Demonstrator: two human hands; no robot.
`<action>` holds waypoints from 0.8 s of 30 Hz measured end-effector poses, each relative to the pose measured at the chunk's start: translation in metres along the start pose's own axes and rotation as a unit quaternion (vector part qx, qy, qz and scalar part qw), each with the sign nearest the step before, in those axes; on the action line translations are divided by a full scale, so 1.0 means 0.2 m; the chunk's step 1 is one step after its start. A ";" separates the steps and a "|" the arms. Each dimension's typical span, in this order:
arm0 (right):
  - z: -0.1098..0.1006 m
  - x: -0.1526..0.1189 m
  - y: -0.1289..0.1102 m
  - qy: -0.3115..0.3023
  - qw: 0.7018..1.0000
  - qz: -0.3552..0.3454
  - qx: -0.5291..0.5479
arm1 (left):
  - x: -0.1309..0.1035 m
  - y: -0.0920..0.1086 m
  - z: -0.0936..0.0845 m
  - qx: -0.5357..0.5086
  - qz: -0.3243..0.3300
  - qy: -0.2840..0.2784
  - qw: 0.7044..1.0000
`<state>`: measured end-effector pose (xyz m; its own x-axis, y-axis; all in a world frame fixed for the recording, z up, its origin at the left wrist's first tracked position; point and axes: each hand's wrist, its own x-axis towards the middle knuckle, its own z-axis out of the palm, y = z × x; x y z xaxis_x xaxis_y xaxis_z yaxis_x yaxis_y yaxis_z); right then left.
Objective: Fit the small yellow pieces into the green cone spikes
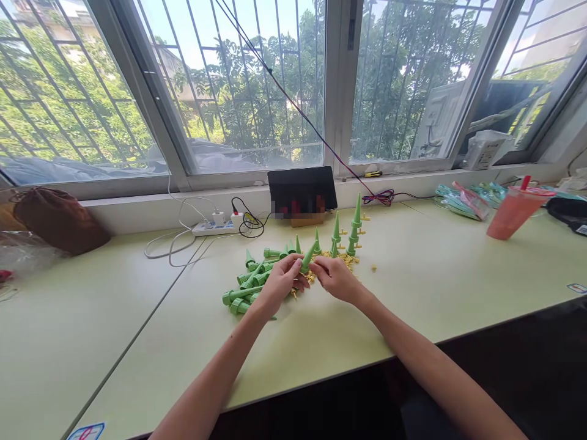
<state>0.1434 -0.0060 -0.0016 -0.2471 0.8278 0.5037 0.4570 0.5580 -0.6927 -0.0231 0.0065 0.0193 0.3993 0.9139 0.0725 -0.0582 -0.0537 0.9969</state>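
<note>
My left hand point(287, 276) is closed round a green cone point(308, 256), its tip pointing up and slightly right. My right hand point(334, 276) is pinched against the cone's right side near its base; whatever small part its fingers hold is hidden. Left of my hands lies a heap of green cones point(243, 294) with ribbed caps. Small yellow pieces point(349, 260) are scattered behind and beside my right hand. Beyond them stand stacked green cones point(354, 232) with yellow pieces sticking out to the side.
A dark tablet point(302, 190) leans by the window. A power strip point(215, 228) with looping cables is at back left, near a brown bag point(62, 220). A red cup point(518, 214) with a straw and plastic packets point(461, 201) stand at right. The table's front edge is close.
</note>
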 end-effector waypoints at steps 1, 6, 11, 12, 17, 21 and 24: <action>0.00 0.00 0.00 -0.005 1.000 0.005 0.009 | 0.00 0.00 0.00 0.000 0.003 0.001 1.000; -0.01 0.00 -0.01 -0.025 0.997 0.033 0.063 | 0.00 -0.01 0.00 0.000 0.012 0.002 1.000; -0.02 0.01 0.00 -0.070 0.979 0.077 0.173 | 0.00 0.00 0.00 0.008 0.025 -0.010 1.000; -0.02 0.01 0.00 -0.077 0.973 0.087 0.200 | 0.00 0.00 0.00 0.011 0.030 -0.011 0.999; -0.03 0.01 -0.02 -0.108 0.940 0.119 0.300 | 0.00 0.00 0.01 0.022 0.057 -0.003 0.998; -0.04 0.02 -0.03 -0.106 0.935 0.117 0.316 | 0.00 0.00 0.01 0.027 0.066 0.005 0.997; -0.03 0.02 -0.03 -0.086 0.939 0.118 0.311 | 0.00 0.00 0.02 0.035 0.066 0.012 0.997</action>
<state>0.1453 -0.0062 0.0068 -0.3614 0.8998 0.2446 -0.0586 0.2399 -0.9690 -0.0200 0.0057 0.0191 0.3699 0.9067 0.2026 -0.0447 -0.2005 0.9787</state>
